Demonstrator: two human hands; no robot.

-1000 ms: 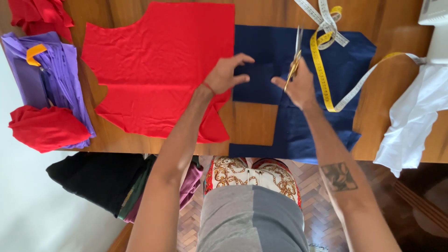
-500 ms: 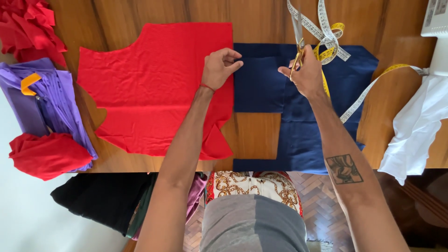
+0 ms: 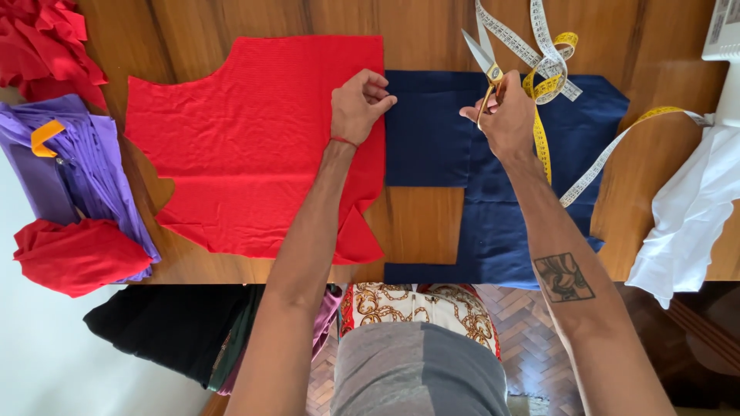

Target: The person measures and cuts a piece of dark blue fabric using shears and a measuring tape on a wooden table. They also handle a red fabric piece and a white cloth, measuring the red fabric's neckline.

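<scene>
Both forearms reach forward. Left hand (image 3: 359, 104) curls into a loose fist; right hand (image 3: 506, 115) is closed, knuckles up.

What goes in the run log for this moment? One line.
left hand: pinching red fabric edge | right hand: holding scissors, blades open | navy fabric: flat on table

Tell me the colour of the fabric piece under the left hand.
Red fabric piece, seen best in the head view.
</scene>
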